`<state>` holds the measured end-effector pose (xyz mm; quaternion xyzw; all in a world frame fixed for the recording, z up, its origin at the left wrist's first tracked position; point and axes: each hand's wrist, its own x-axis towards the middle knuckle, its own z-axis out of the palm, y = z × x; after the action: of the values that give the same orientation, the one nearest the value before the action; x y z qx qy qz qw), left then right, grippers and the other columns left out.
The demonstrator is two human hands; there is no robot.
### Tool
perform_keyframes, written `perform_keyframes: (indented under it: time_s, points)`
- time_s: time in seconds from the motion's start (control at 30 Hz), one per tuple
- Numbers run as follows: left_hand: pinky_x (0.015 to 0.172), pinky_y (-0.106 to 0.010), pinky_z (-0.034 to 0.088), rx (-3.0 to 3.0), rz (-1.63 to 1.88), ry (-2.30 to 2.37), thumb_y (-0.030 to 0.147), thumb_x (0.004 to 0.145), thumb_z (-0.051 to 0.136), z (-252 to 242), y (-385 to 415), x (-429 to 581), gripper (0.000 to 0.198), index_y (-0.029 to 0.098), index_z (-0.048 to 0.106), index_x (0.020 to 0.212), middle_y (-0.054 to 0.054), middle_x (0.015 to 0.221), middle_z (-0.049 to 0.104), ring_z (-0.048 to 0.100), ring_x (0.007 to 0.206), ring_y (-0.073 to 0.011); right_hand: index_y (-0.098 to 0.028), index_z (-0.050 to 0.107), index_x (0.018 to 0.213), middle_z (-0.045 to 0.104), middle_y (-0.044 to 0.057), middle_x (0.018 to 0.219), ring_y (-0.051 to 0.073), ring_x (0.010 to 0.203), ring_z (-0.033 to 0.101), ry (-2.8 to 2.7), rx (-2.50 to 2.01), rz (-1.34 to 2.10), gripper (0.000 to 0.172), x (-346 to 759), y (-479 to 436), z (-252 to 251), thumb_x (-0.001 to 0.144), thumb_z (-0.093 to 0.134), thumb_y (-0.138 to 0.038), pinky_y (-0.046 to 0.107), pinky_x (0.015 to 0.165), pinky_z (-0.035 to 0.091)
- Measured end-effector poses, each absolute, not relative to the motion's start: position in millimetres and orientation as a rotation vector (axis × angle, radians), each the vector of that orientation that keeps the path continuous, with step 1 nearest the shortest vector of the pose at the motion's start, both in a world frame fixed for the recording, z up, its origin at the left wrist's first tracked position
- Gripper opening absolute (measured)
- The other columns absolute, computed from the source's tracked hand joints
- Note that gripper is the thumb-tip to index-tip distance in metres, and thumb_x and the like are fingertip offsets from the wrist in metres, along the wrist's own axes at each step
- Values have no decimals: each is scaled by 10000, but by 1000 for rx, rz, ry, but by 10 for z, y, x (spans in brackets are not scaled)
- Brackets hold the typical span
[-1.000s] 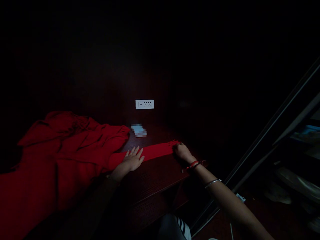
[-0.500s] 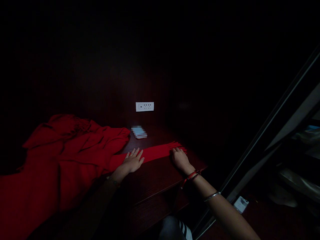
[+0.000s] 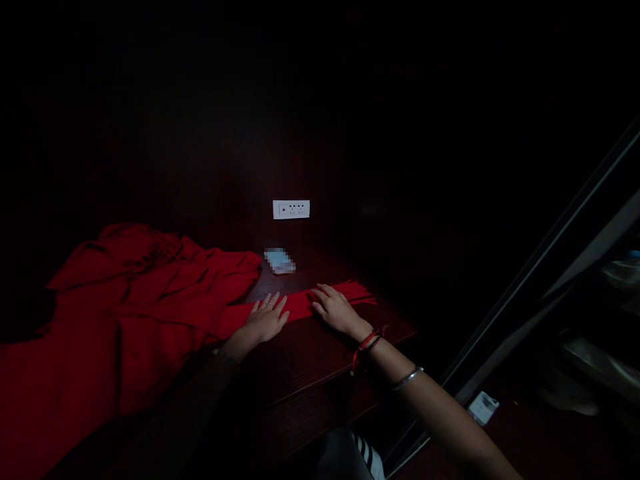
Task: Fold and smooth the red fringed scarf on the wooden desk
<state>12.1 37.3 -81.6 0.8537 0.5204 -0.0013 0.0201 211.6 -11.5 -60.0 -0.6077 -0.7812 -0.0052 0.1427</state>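
Observation:
A red fringed scarf [image 3: 299, 306] lies with one narrow, flattened end stretched to the right over a dark wooden surface. The rest of it spreads in a crumpled heap at the left. My left hand [image 3: 265, 321] rests palm down on the narrow strip, fingers spread. Farther right, my right hand [image 3: 336, 310] lies on the same strip, palm down and fingers extended, just left of the fringe [image 3: 357, 292]. Neither hand grips the cloth.
Behind the scarf lies a pixelated, pale flat object [image 3: 280, 261]. A white socket panel [image 3: 291, 209] is on the back wall. The wooden surface's front edge [image 3: 310, 385] runs below my hands. At the lower right, a small white item [image 3: 483, 408] lies beyond a slanting frame.
My right hand has slid left along the strip, from the fringe toward my left hand, and its fingers have straightened. My left hand has stayed in place.

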Motion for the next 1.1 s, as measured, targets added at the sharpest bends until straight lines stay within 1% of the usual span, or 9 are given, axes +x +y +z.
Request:
perform_keyframes:
  time_s: [0.13,0.2,0.33,0.5,0.63,0.73,0.97,1.03,1.1]
  points:
    - [1000,-432,163,2702,54,1611,443,851,178,-807,339,114,548,178,222,1329,-67,1416,73,68,1282,-242,-219,188,1342,145,47,1411,214,1278,90,-2358,-1883,220,524,2106,113,-717,870,172,-446,474,992,94]
    - [999,-436,164,2715,66,1605,452,850,180,-791,322,110,552,177,230,1326,-65,1417,66,66,1282,-244,-219,147,1350,107,32,1417,198,1282,69,-2362,-1938,248,540,2247,176,-788,867,144,-459,463,1002,63]
    - [1005,-429,158,2702,19,1611,453,849,189,-745,297,86,559,164,235,1325,-66,1413,96,87,1281,-243,-200,123,1354,101,31,1417,176,1284,58,-2261,-2083,194,545,2644,224,-866,869,123,-448,439,1013,38]
    - [1007,-436,150,2578,-75,1657,453,848,163,-717,306,74,582,143,182,1340,-74,1408,90,87,1279,-250,-173,165,1347,117,53,1413,191,1283,63,-2256,-2079,168,544,2766,236,-789,871,142,-435,454,1009,31]
    - [994,-469,157,2548,-99,1666,449,848,150,-721,323,75,574,159,167,1343,-69,1409,65,71,1278,-262,-191,163,1349,117,49,1414,188,1285,49,-2339,-1810,53,548,2325,248,-711,870,132,-456,445,1011,42]
    - [998,-463,149,2559,-106,1651,447,850,148,-711,317,57,572,159,160,1344,-69,1409,68,69,1279,-258,-222,159,1348,126,35,1413,191,1283,64,-2471,-1681,129,536,1997,278,-722,870,131,-462,452,1009,69]
    - [1009,-447,124,2529,-153,1635,495,838,163,-681,287,51,619,146,132,1349,-73,1412,44,40,1281,-257,-240,141,1346,114,15,1414,168,1282,84,-2420,-1869,202,502,2306,388,-831,880,139,-424,460,1007,77]
    - [1006,-446,133,2555,-147,1619,501,834,179,-669,300,40,628,140,144,1346,-86,1413,72,64,1279,-267,-221,174,1342,141,36,1409,180,1278,109,-2309,-1970,181,498,2474,401,-845,882,158,-411,469,1002,89]
    - [998,-421,176,2630,-106,1567,486,830,220,-633,319,0,623,127,182,1338,-111,1405,136,136,1269,-273,-189,240,1326,187,67,1398,194,1274,131,-2201,-1962,123,506,2558,390,-843,877,194,-417,461,1002,107]
